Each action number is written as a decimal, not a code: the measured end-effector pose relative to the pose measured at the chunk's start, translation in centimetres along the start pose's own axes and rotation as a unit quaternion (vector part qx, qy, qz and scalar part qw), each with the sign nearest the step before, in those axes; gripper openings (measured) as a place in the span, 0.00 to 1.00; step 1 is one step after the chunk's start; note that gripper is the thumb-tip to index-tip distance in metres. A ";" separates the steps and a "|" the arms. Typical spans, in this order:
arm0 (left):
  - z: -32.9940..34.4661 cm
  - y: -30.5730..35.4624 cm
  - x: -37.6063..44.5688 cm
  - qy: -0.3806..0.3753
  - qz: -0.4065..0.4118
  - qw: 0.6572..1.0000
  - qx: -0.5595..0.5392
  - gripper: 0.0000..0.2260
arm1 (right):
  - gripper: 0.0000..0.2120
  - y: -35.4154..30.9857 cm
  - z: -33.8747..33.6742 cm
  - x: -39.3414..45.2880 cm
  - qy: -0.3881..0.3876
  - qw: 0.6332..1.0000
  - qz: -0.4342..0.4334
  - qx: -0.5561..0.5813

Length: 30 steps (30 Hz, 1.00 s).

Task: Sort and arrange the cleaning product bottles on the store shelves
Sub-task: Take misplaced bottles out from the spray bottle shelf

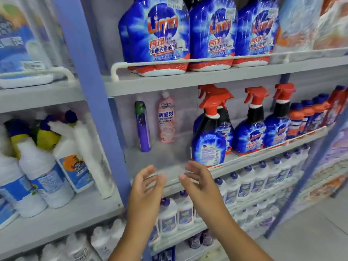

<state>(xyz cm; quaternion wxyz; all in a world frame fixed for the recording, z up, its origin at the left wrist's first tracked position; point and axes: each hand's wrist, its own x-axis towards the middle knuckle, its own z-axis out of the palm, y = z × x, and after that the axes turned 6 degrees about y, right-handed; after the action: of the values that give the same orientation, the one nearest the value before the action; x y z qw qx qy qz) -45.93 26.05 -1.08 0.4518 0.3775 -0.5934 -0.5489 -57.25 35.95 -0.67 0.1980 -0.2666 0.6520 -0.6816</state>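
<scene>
Head view: the middle shelf (175, 172) is half done. On its right, red-trigger spray bottles stand in a row along the rail, followed by orange-labelled bottles (308, 119); the nearest spray bottle (209, 136) stands turned with its back label outward. The left stretch holds only 2 strays far back, a purple bottle (143, 127) and a pink bottle (166, 117), so gathering these and facing that bottle probably remain. Both hands hover just before the shelf edge, palms facing, holding nothing: the left hand (146, 187) has a wide, relaxed grip, the right hand (199, 182) likewise, fingertips just below the turned spray bottle, not visibly touching it.
</scene>
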 end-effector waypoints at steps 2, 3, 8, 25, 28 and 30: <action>2.0 -0.3 2.3 0.022 -0.001 1.000 -0.011 0.13 | 0.19 0.0 0.2 2.6 -0.011 1.000 -0.002 -0.012; 2.8 -0.4 3.4 0.039 -0.001 0.999 -0.015 0.13 | 0.19 -0.1 0.3 3.7 -0.016 1.000 0.001 -0.013; 7.2 0.2 10.0 0.128 -0.003 0.991 -0.029 0.16 | 0.19 -1.6 0.8 8.6 -0.053 0.999 -0.011 0.002; 9.5 -1.5 23.1 0.246 0.014 0.950 0.193 0.17 | 0.37 -2.1 2.5 18.0 -0.113 0.992 0.009 0.057; 8.9 -1.5 19.8 0.288 -0.005 0.941 0.180 0.15 | 0.40 -1.7 4.4 18.9 -0.063 0.995 0.037 0.073; 8.7 -1.1 17.5 0.305 -0.010 0.938 0.165 0.14 | 0.38 -1.6 6.2 20.1 -0.020 0.992 0.054 0.113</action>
<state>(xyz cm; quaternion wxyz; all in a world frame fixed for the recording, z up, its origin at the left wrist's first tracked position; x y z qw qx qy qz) -59.60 12.08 0.05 0.5373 0.6017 -0.5053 -0.3064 -68.94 18.82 3.04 0.2759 -0.2206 0.5800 -0.7341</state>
